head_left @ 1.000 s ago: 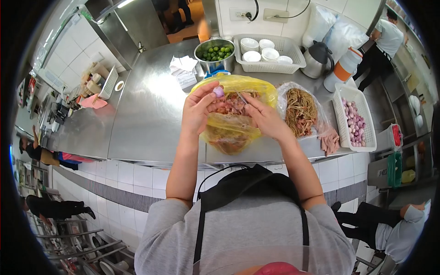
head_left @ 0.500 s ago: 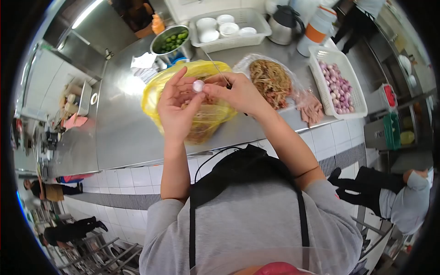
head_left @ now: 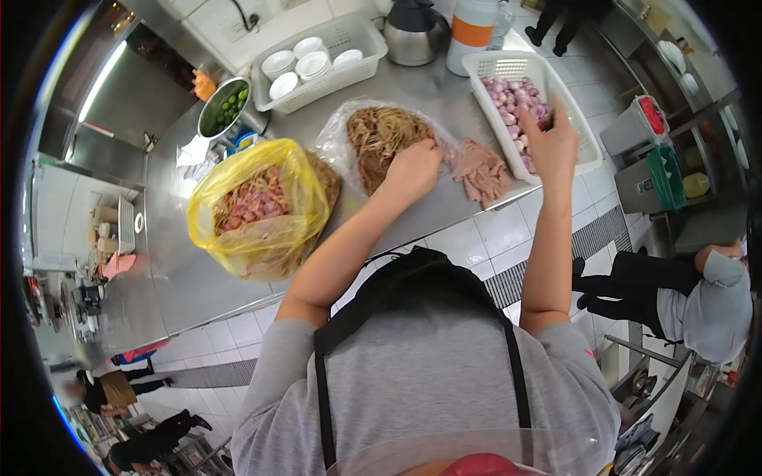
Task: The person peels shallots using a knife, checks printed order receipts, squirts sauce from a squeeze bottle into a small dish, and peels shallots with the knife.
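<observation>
My left hand (head_left: pixel 414 168) is closed at the right edge of a clear plastic bag (head_left: pixel 333 135) of brown, stringy scraps (head_left: pixel 381 139); what its fingers hold is hidden. Over the white basket (head_left: pixel 589 151) of purple shallots (head_left: pixel 512 99), my right hand (head_left: pixel 553 147) is blurred, thumb and fingers apart, with a dark spot between them that I cannot make out. No knife is visible. Between the bag and the basket lies a crumpled pink cloth (head_left: pixel 480 173). A yellow bag (head_left: pixel 202 214) stands open at the left, with reddish pieces and peels (head_left: pixel 252 202) inside.
Along the back are a metal pot (head_left: pixel 258 119) of green citrus, a basket (head_left: pixel 369 67) of white bowls, a steel jug (head_left: pixel 413 36) and an orange-banded container (head_left: pixel 468 36). One person (head_left: pixel 698 297) is at the right; others are at the lower left and top right.
The view has swung right. My hands have left the yellow bag and moved apart, the left to the clear bag, the right over the shallots. The shallot and knife seen earlier no longer show.
</observation>
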Demonstrator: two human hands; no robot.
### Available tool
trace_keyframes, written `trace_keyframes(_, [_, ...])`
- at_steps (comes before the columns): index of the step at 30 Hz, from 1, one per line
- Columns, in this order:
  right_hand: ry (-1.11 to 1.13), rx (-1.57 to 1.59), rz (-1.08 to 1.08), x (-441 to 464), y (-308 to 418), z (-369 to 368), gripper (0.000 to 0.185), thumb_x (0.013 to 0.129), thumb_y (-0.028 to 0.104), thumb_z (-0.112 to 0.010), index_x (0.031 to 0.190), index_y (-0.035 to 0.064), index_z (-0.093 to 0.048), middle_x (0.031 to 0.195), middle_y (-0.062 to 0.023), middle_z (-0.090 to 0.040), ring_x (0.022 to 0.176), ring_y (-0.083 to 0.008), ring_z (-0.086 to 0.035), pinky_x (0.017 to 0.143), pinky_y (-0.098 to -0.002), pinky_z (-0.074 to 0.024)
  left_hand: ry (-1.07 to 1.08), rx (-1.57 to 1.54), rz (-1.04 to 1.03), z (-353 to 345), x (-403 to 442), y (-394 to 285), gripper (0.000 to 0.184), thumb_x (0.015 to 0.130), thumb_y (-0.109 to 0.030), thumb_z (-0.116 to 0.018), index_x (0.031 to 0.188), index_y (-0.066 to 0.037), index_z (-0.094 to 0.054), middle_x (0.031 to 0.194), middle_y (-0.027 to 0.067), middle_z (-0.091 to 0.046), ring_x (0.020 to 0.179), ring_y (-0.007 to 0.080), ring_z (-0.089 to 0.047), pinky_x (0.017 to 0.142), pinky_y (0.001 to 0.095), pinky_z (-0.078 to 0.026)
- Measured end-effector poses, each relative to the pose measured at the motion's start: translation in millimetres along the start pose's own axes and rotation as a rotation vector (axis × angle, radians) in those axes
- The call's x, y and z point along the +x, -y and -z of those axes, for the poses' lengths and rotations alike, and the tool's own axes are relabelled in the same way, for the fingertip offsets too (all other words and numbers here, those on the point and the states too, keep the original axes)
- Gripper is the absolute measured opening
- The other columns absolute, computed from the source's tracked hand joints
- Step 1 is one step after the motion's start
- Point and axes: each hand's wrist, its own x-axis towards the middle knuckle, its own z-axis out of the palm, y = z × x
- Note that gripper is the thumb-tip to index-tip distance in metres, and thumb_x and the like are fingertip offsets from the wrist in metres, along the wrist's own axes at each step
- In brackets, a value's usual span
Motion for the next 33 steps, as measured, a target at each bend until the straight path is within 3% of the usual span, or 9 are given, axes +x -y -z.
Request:
trace_keyframes(4, [0.362, 0.125, -0.022, -40.9, -2.6, -15.6, 0.039, 0.070, 0.022, -0.066, 0.097, -0.0033, -0.056, 0.054, -0.0118, -0.052, 0.047, -0.0216, -0.049, 0.048, -0.0311, -0.0400, 0.003, 0.280, 0.111, -27.2, 19.6, -2.0, 0.019, 0.073, -0.007, -0.046, 0.084, 0.002, -0.058, 0.093, 0.0127, -0.054, 0.084, 0.0276, -0.057, 0.067, 0.0356, -0.049])
trace_keyframes(10, [0.485, 0.330, 0.008, -88.9, -20.9, -48.8, 0.035, 0.073, 0.023, -0.063, 0.097, -0.0015, -0.056, 0.060, -0.0116, -0.053, 0.047, -0.0204, -0.050, 0.047, -0.0313, -0.0387, 0.068, 0.211, 0.319, -10.1, 21.5, -3.1, 0.023, 0.067, -0.011, -0.057, 0.086, 0.002, -0.058, 0.093, 0.0140, -0.056, 0.086, 0.0281, -0.057, 0.068, 0.0357, -0.049])
trace_keyframes(13, [0.598, 0.613, -0.146, -92.1, -21.1, -55.5, 0.035, 0.080, 0.026, -0.057, 0.105, 0.0011, -0.053, 0.059, -0.0078, -0.052, 0.043, -0.0144, -0.047, 0.042, -0.0277, -0.0365, -0.047, -0.320, 0.377, 32.4, 5.1, -0.3, 0.030, 0.064, -0.008, -0.061, 0.092, 0.004, -0.059, 0.079, 0.0146, -0.062, 0.066, 0.0244, -0.059, 0.060, 0.0317, -0.047])
trace_keyframes(14, [0.758, 0.834, -0.363, -88.2, -14.4, -51.2, 0.038, 0.083, 0.029, -0.051, 0.110, 0.0030, -0.049, 0.057, -0.0056, -0.049, 0.041, -0.0119, -0.043, 0.039, -0.0255, -0.0340, -0.046, -0.308, 0.397, 35.7, -2.8, 8.8, 0.030, 0.064, -0.008, -0.061, 0.092, 0.004, -0.059, 0.079, 0.0146, -0.062, 0.066, 0.0244, -0.059, 0.060, 0.0317, -0.047])
trace_keyframes(15, [0.919, 1.049, -0.589, -87.6, -9.8, -50.7, 0.040, 0.087, 0.033, -0.045, 0.116, 0.0050, -0.046, 0.055, -0.0034, -0.047, 0.038, -0.0094, -0.040, 0.036, -0.0233, -0.0315, -0.046, -0.625, 0.526, 37.8, -11.7, 19.4, 0.027, 0.066, -0.005, -0.060, 0.091, 0.003, -0.060, 0.079, 0.0121, -0.062, 0.067, 0.0200, -0.059, 0.061, 0.0287, -0.047])
trace_keyframes(17, [1.024, 1.166, -0.714, -96.8, -1.8, -60.7, 0.041, 0.089, 0.034, -0.040, 0.120, 0.0079, -0.042, 0.054, -0.0021, -0.044, 0.037, -0.0089, -0.036, 0.034, -0.0222, -0.0292, -0.136, -1.142, 0.691, 47.2, -29.1, 34.2, 0.024, 0.069, 0.003, -0.058, 0.093, 0.004, -0.059, 0.083, 0.0071, -0.062, 0.069, 0.0111, -0.057, 0.062, 0.0225, -0.046])
trace_keyframes(19, [1.182, 1.318, -0.876, -107.3, 5.2, -72.2, 0.042, 0.091, 0.036, -0.034, 0.127, 0.0150, -0.035, 0.052, -0.0010, -0.040, 0.035, -0.0088, -0.032, 0.034, -0.0212, -0.0272, -0.238, -1.247, 0.714, 50.2, -43.8, 45.7, 0.026, 0.071, 0.003, -0.057, 0.097, 0.003, -0.057, 0.087, 0.0086, -0.061, 0.074, 0.0127, -0.058, 0.067, 0.0230, -0.047])
trace_keyframes(21, [1.236, 1.370, -0.888, -112.2, 16.0, -80.3, 0.042, 0.091, 0.035, -0.034, 0.129, 0.0161, -0.034, 0.052, -0.0010, -0.039, 0.035, -0.0088, -0.032, 0.034, -0.0214, -0.0273, -0.310, -1.367, 0.746, 49.0, -55.3, 54.4, 0.025, 0.075, 0.003, -0.057, 0.100, 0.003, -0.055, 0.092, 0.0104, -0.060, 0.082, 0.0141, -0.058, 0.076, 0.0240, -0.047])
trace_keyframes(33, [1.226, 1.429, -0.878, -106.7, 45.2, -107.6, 0.046, 0.090, 0.030, -0.039, 0.133, 0.0200, -0.024, 0.049, -0.0007, -0.037, 0.033, -0.0096, -0.032, 0.033, -0.0225, -0.0279, -0.464, -1.211, 0.631, 36.7, -58.1, 44.8, 0.025, 0.076, 0.001, -0.059, 0.101, 0.002, -0.056, 0.092, 0.0091, -0.061, 0.084, 0.0133, -0.058, 0.076, 0.0227, -0.046])
